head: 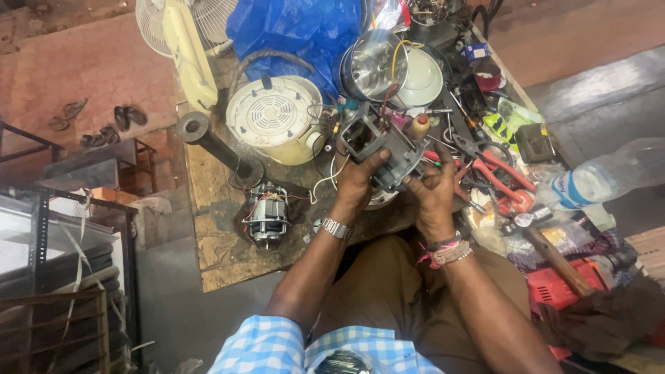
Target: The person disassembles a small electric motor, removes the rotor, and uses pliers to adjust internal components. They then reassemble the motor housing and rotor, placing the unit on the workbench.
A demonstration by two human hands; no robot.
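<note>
While fingers [374, 161] of both hands close around the grey motor housing [379, 147], left hand [355, 181] and right hand [433, 190] hold it above the tabletop's [215, 242] near edge; likely heavy, rigid, sharp-edged, loose wires fragile, so grip the frame sides.

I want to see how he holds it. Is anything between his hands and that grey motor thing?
No. Both hands touch it directly: the left hand cups the grey motor housing from the left, the right hand from the right. Nothing visible sits between them. Loose wires hang beside it, outside the grip.
</note>
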